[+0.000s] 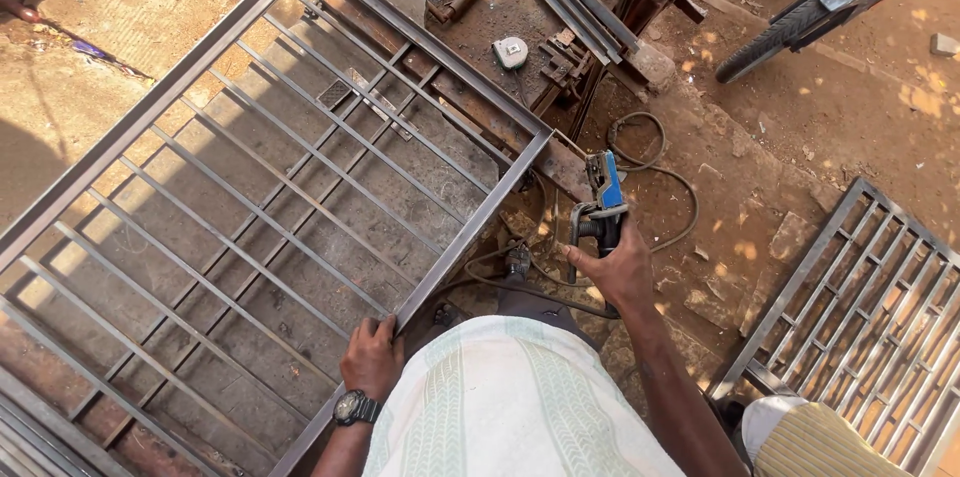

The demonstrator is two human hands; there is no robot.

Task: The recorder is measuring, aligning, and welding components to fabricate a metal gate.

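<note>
The large steel grille frame (300,207) lies flat over a low support on the dirt ground, its outer rails and long parallel bars already in place, so the assembly looks mostly built, though no joint shows clearly enough to tell welded from merely laid. The left hand (372,357) has its fingers clamped on the frame's near rail. The right hand (622,272) has its fingers wrapped round a blue electrode holder (603,199) held off the frame's corner, its cable (655,172) coiling over the ground beside a tape measure (511,52) and a smaller finished grille (870,317).
</note>
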